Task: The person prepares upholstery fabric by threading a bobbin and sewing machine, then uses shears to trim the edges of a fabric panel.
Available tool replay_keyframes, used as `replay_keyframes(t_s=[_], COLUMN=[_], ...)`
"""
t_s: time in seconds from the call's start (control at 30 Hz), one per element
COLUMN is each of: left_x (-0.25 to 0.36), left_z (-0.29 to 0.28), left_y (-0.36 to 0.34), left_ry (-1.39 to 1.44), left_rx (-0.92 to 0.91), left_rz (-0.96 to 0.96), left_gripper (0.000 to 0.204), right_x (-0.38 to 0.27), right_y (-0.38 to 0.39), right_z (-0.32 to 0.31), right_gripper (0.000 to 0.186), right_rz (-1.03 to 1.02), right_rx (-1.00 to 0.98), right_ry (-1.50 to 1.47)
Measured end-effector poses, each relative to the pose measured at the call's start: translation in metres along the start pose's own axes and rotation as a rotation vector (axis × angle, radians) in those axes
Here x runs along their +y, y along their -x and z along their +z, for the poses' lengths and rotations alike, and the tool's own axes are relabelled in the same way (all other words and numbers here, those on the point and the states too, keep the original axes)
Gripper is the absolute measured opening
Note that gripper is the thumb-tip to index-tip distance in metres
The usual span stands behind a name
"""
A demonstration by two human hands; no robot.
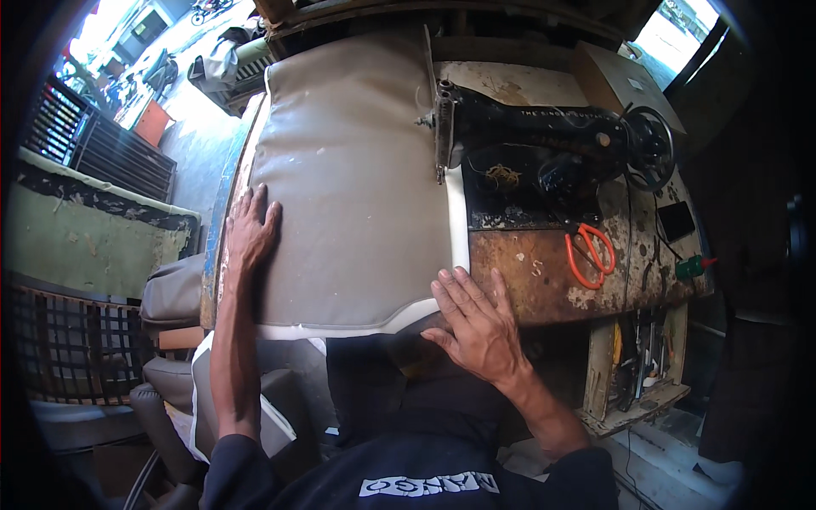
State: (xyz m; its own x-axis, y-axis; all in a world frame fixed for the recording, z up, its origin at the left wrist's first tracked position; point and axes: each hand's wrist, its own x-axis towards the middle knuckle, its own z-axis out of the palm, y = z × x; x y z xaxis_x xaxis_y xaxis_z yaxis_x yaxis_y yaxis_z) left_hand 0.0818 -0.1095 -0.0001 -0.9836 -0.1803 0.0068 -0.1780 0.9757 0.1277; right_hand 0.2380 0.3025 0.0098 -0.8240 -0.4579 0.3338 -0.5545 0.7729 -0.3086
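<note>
A large grey-brown sheet of upholstery vinyl (pixel 353 204) with a white padded edge lies across the table, its right side running under the needle end of a black sewing machine (pixel 535 132). My left hand (pixel 250 229) rests flat on the sheet's left edge, fingers apart. At the near right corner, my right hand (pixel 478 323) lies with fingers stretched out on the white edge and the wooden tabletop. Neither hand grips anything. Orange-handled scissors (pixel 590 255) lie on the table to the right of my right hand.
A small green bottle (pixel 690 267) with a red tip and a dark flat object (pixel 677 221) sit at the table's right. An open drawer (pixel 637 365) of tools juts out below. Covered cushion pieces (pixel 174 289) are piled at the left, beside a metal grille (pixel 76 348).
</note>
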Motion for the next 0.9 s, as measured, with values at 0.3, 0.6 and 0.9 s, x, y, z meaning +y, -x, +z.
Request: replay_keyframes(t_s=[0.3,0.6,0.9], left_x=[-0.001,0.007,0.01], left_z=[0.006,0.006,0.013], left_y=[-0.023,-0.046,-0.074], left_ry=[0.01,0.009,0.026], left_rx=[0.009,0.007,0.018], left_rz=[-0.004,-0.015,-0.019], left_gripper=[0.068,0.068,0.068], right_x=[0.004,0.014,0.025], right_y=[-0.02,-0.038,-0.054], right_z=[0.005,0.006,0.011], right_gripper=[0.06,0.057,0.059], right_rz=[0.05,0.079,0.082], right_rx=[-0.016,-0.017,-0.039], right_ry=[0.01,0.028,0.098])
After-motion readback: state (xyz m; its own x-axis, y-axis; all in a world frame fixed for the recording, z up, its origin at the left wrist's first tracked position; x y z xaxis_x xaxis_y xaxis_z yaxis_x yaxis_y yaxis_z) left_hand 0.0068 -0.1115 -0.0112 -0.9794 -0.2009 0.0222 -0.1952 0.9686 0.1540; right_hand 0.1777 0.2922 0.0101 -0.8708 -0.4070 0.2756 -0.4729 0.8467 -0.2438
